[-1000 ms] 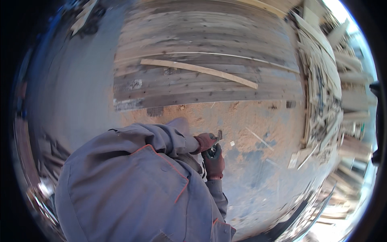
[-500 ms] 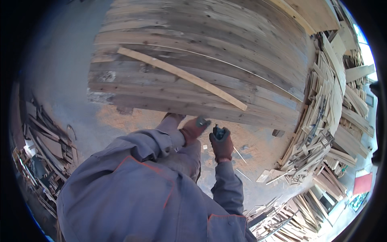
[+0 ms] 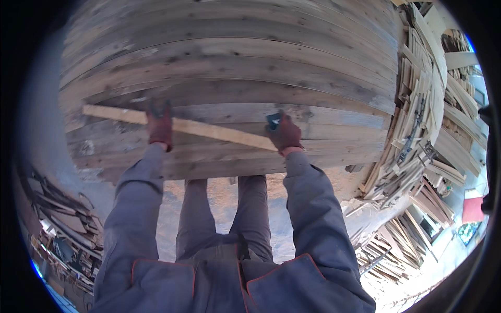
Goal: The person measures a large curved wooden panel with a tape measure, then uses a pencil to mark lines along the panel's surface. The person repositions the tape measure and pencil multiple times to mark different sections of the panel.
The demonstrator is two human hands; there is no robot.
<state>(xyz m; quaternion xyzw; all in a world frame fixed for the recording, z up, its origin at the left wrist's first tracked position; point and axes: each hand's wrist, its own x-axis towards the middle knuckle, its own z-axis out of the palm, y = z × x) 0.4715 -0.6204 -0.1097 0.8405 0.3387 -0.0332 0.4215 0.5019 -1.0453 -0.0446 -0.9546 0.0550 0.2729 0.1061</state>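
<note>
A long pale wooden strip (image 3: 219,131) lies at a slant on a broad panel of weathered planks (image 3: 224,62). My left hand (image 3: 159,125), in a dark red glove with dark fingertips, is over the strip's left part, its blurred fingers stretched apart past the far edge. Whether it presses on the wood I cannot tell. Over the strip's right end is my right hand (image 3: 285,134), gloved alike, with fingers curled around a small dark object (image 3: 273,121) bearing a pale patch. Its kind is not clear.
My legs stand at the panel's near edge, on a floor strewn with sawdust (image 3: 224,208). Stacks of boards and offcuts (image 3: 417,115) line the right side, with more loose slats (image 3: 399,245) lower right. Dark scrap pieces (image 3: 62,198) are piled at the left.
Both hands have moved from near my body forward over the panel, the left one out to the strip. My body has turned to face the panel squarely, and the panel sits closer in view.
</note>
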